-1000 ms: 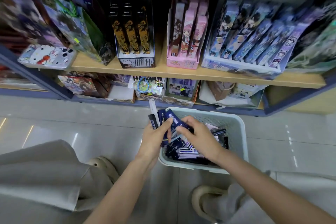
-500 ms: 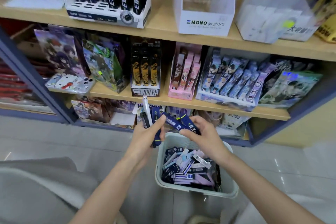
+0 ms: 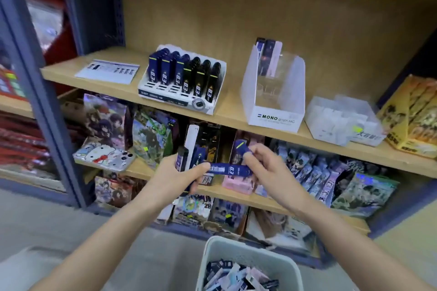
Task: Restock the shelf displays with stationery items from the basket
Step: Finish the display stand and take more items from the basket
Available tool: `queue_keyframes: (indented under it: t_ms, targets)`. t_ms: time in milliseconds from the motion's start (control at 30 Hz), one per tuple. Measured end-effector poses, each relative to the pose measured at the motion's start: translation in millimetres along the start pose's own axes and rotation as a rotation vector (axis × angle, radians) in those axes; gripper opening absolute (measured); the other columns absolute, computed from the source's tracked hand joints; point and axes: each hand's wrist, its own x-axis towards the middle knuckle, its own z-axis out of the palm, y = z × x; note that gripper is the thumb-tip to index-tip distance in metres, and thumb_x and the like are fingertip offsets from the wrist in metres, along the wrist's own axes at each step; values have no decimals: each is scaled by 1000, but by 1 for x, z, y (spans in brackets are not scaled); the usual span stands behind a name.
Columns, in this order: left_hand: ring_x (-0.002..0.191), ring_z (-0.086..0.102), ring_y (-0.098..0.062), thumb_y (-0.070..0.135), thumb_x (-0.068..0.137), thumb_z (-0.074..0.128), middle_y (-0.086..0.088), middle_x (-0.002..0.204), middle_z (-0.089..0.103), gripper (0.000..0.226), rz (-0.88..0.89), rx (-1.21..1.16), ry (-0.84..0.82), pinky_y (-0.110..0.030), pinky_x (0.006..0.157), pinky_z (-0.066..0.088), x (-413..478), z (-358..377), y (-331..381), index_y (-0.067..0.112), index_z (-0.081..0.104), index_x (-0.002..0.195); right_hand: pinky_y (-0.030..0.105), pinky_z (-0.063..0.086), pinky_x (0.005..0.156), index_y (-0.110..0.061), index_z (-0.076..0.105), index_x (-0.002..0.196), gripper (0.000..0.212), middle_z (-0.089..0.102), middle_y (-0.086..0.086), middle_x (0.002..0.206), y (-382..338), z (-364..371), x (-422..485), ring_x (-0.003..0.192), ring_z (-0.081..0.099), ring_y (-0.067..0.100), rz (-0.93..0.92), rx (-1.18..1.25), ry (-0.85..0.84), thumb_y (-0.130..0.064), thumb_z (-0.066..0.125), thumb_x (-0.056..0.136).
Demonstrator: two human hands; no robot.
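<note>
Head view: left hand [image 3: 172,178] is gripping several upright packs [image 3: 183,159]; right hand [image 3: 269,170] is pinching blue barcoded packs [image 3: 228,169]; white basket [image 3: 248,255] is sitting below

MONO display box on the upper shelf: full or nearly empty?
Nearly empty: the MONO display box holds only a few packs at its back; the rest is bare.

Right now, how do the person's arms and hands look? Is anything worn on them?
The left hand and the right hand are bare: no gloves, and no rings that I can see. The left forearm and the right forearm are also bare down to the picture's edge, with no sleeve, watch or bracelet in view.
</note>
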Motion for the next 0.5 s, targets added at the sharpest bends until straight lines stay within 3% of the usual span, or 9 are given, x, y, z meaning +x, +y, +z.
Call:
queue_keyframes:
  t_ms: [67, 133, 233, 367, 433, 500]
  targets:
    - [42, 45, -12, 23, 90, 62, -3, 46, 52, 35, 11, -66, 39, -20, 51, 41, 5, -8, 9, 7, 55, 60, 18, 38, 53, -16, 47, 80, 22, 53, -4, 65, -16, -2, 16, 51, 46, 5, -12, 23, 85, -20, 41, 101]
    - [44, 45, -14, 25, 89, 63, -5, 47, 52, 34, 40, -97, 101, -22, 52, 42, 10, -18, 16, 6, 56, 61, 20, 42, 51, -19, 50, 82, 21, 63, -4, 73, -31, -3, 33, 51, 51, 9, -36, 32, 112, -21, 41, 101]
    - [45, 46, -14, 28, 90, 62, -3, 48, 52, 33, 96, -152, 214, -22, 51, 41, 19, -35, 24, 8, 56, 64, 15, 38, 62, -28, 57, 77, 22, 66, -10, 79, -57, -1, 58, 61, 50, 1, -167, -143, 145, -22, 50, 97]
    - [45, 45, -12, 23, 91, 61, 4, 49, 53, 24, 154, -256, 391, -20, 50, 42, 31, -55, 24, 8, 55, 74, 13, 35, 61, -30, 61, 74, 20, 60, -9, 73, -87, 10, 89, 62, 45, 2, -304, -272, 151, -20, 60, 91]
    - [43, 44, -11, 21, 92, 60, 2, 49, 52, 21, 163, -307, 441, -17, 44, 39, 35, -62, 23, 8, 55, 76, 12, 40, 60, -24, 57, 77, 15, 58, -7, 72, -95, 19, 106, 61, 49, 0, -298, -236, 151, -20, 60, 91]
    - [42, 44, -11, 20, 93, 59, -1, 51, 51, 20, 165, -348, 477, -16, 41, 39, 38, -68, 22, 10, 56, 76, 20, 52, 64, -21, 50, 84, 13, 60, -2, 78, -102, 28, 123, 69, 61, 9, -286, -220, 159, -19, 61, 91]
